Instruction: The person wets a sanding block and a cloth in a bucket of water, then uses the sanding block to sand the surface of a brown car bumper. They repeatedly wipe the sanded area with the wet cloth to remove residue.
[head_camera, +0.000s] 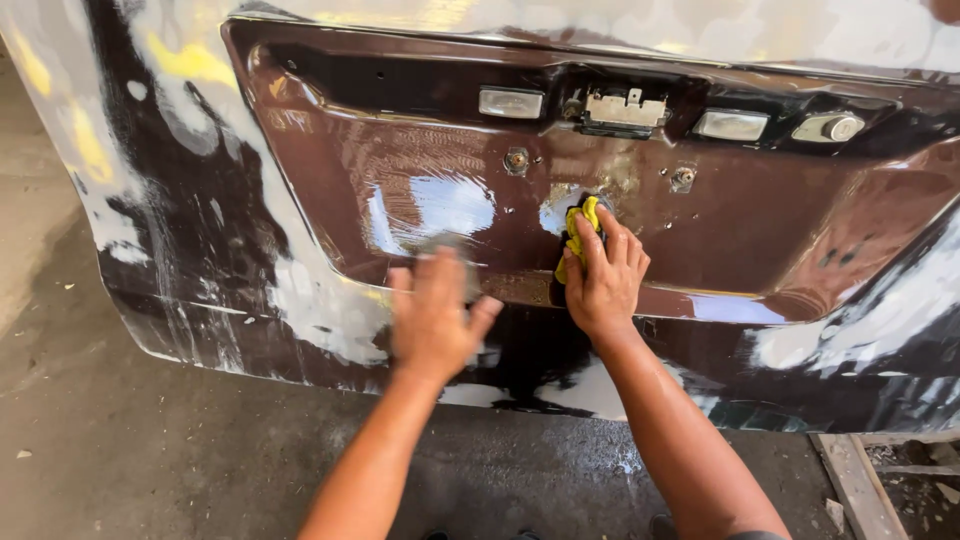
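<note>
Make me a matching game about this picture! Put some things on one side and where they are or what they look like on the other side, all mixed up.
Things:
1. left hand
2. right hand
3. yellow cloth
4. small lamps

Descriptions:
A. pale and rectangular, set high in the recess of the brown car panel
B. blurred, pressed on the panel's lower ledge
C. bright coloured, bunched against the panel under some fingers
D. holding the cloth against the middle of the panel

Right pairs: 1-B, 2-D, 3-C, 4-A
</note>
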